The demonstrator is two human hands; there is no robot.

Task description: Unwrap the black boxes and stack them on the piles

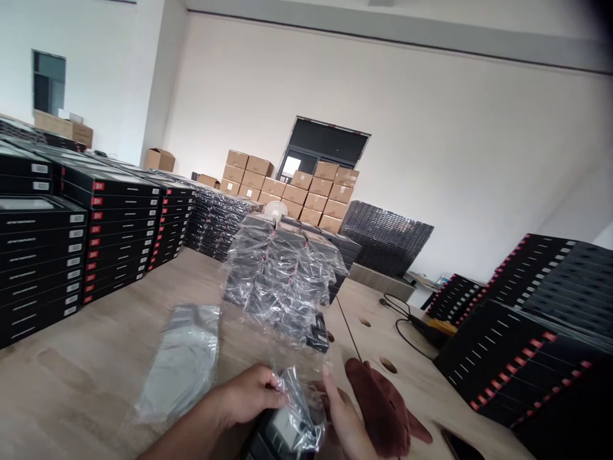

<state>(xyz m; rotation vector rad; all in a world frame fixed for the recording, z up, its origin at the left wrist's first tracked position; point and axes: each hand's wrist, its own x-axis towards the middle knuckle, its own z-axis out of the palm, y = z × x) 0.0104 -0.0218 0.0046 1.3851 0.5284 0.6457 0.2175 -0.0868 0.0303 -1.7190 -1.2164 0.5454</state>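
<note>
My left hand (253,397) pinches the edge of a clear plastic bag (302,409) between thumb and fingers, near the bottom middle of the head view. On the other side of the bag is my right hand (345,418), its fingers around the film and partly hidden by it. Below the bag, between my hands, lies a black box (268,441), cut off by the lower frame edge. How far the film covers the box I cannot tell. A flat stack of clear plastic bags (184,358) lies to the left of my left hand.
Plastic-wrapped boxes (287,275) are piled ahead on the wooden table (110,358). Stacks of black boxes stand at left (119,230) and right (512,358). Beside my right hand lie a dark red cloth item (383,409) and a phone-like dark object (460,444). A black cable (407,326) runs behind.
</note>
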